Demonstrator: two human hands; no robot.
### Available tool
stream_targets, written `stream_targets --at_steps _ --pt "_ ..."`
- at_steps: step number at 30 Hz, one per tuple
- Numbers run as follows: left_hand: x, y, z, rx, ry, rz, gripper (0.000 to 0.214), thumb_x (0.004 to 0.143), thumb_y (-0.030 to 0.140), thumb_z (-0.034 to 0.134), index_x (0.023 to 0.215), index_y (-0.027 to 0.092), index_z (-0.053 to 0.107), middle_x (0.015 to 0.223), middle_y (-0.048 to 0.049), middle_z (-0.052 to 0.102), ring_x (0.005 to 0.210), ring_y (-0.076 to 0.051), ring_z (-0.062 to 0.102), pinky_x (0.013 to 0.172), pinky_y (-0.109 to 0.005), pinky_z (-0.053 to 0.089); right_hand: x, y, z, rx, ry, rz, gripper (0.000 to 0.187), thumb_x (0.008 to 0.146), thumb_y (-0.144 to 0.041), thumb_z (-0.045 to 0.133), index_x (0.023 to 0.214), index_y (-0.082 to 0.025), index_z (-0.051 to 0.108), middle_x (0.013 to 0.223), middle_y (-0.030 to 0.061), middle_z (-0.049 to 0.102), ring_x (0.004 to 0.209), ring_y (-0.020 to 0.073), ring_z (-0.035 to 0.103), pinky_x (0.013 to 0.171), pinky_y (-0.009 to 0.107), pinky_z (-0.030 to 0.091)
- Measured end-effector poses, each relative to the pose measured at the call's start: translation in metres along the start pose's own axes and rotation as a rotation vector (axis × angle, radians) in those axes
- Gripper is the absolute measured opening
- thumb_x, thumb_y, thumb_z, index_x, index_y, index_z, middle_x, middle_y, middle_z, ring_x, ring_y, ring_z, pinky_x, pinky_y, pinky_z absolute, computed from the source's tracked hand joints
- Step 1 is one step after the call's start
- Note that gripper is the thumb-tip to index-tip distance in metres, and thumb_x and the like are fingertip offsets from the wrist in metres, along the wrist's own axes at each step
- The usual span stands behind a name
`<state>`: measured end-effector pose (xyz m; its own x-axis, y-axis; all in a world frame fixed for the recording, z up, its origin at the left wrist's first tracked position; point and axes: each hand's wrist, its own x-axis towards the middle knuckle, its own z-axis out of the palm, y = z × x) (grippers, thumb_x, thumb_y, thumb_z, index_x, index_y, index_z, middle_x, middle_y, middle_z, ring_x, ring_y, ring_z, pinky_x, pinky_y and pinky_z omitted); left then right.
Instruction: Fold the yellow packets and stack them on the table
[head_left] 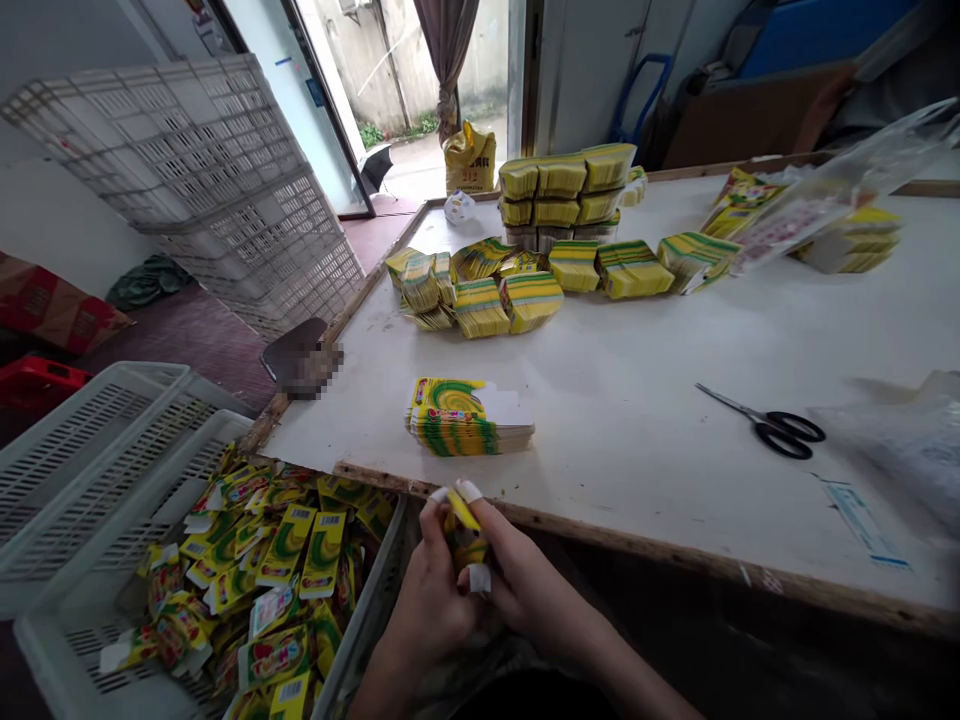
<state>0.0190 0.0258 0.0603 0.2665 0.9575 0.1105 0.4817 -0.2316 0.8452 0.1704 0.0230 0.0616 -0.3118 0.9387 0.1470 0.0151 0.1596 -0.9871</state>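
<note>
Just in front of the table's near edge, my left hand (427, 590) and my right hand (517, 560) are closed together around a small yellow and green carton (466, 545). White coverings show on some fingertips. Much of the carton is hidden by the fingers. Beyond the hands, a stack of flat cartons (454, 425) with the same print lies on the table. To the left below, a pale plastic crate (71, 650) holds many yellow and green cartons (289, 545) lying in a loose heap.
Bundled flat cartons (566, 180) are piled at the back of the white table (622, 370). Black-handled scissors (780, 430) and a clear plastic bag (900, 440) lie on the right. Tall white crates (225, 170) stand at the left, near an open doorway.
</note>
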Motion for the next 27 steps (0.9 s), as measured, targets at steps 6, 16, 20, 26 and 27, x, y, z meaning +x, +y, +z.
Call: stream_targets --at_steps 6,16,20,26,27 --pt "0.0 -0.009 0.007 0.003 0.215 -0.074 0.073 0.057 0.012 0.073 0.125 0.021 0.048 0.121 -0.0165 0.058 0.11 -0.036 0.058 0.093 -0.051 0.046 0.001 0.009 -0.005 -0.199 0.083 -0.129 0.057 0.088 -0.004 0.043 0.139 -0.027 0.05 0.149 0.0076 0.044 0.136 0.024 0.043 0.11 0.039 0.039" --pt "-0.003 0.0 -0.025 0.226 0.102 0.004 0.05 0.067 0.02 0.071 0.116 0.02 0.058 0.106 -0.01 0.067 0.098 -0.029 0.065 0.084 -0.04 0.053 0.006 0.012 -0.036 -0.344 -0.106 -0.07 0.032 0.09 -0.013 0.052 0.117 -0.023 0.067 0.144 0.0141 0.049 0.121 0.026 0.058 0.098 0.038 0.049" --pt "-0.001 0.001 -0.026 0.213 0.123 -0.007 0.058 0.066 0.025 0.075 0.121 0.02 0.058 0.112 -0.0114 0.069 0.102 -0.03 0.066 0.087 -0.04 0.053 0.011 0.002 -0.046 -0.323 -0.15 -0.093 0.023 0.084 -0.016 0.063 0.103 -0.023 0.073 0.132 0.0131 0.058 0.115 0.0253 0.062 0.093 0.036 0.05" --pt "-0.003 -0.003 -0.027 0.143 0.199 -0.082 0.062 0.064 0.033 0.079 0.122 0.02 0.058 0.111 -0.0105 0.07 0.099 -0.03 0.067 0.085 -0.039 0.054 0.011 0.012 -0.025 -0.146 0.029 -0.071 0.046 0.078 -0.022 0.071 0.123 -0.021 0.06 0.142 0.0169 0.049 0.129 0.0307 0.05 0.101 0.044 0.045" --pt "-0.006 -0.008 -0.033 0.131 0.211 -0.115 0.061 0.065 0.035 0.079 0.121 0.021 0.058 0.11 -0.0097 0.07 0.097 -0.029 0.067 0.084 -0.039 0.054 0.013 0.011 -0.023 -0.115 0.039 -0.083 0.058 0.078 -0.022 0.072 0.133 -0.022 0.051 0.141 0.0161 0.05 0.127 0.0295 0.051 0.101 0.043 0.046"
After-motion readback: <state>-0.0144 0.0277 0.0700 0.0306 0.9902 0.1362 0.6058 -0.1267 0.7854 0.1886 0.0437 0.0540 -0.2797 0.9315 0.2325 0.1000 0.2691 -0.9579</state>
